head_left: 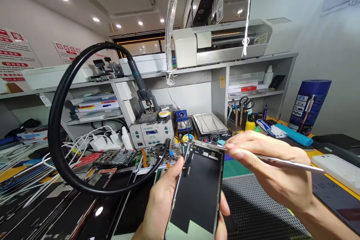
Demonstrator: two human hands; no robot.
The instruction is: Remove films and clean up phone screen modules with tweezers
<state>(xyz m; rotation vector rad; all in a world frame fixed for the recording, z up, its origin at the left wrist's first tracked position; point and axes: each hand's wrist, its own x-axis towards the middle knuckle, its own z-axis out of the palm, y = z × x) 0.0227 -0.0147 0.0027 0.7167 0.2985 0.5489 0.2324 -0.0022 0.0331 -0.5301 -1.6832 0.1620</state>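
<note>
while left hand [160, 200] grips flat black phone panel [200, 185], right hand [277, 178] pinches slim silvery tool [298, 164]. work gently between them.

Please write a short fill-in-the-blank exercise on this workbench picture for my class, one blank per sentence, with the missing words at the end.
1. The left hand holds a phone part whose large middle area is coloured ____.
2. The right hand holds a slim tool at the ____ (top or bottom) end of the phone part.
3. The small bottle beyond the right hand is coloured ____.
4. The thick black hose loops on the ____ side of the picture.

Missing words: black; top; yellow; left.
</note>
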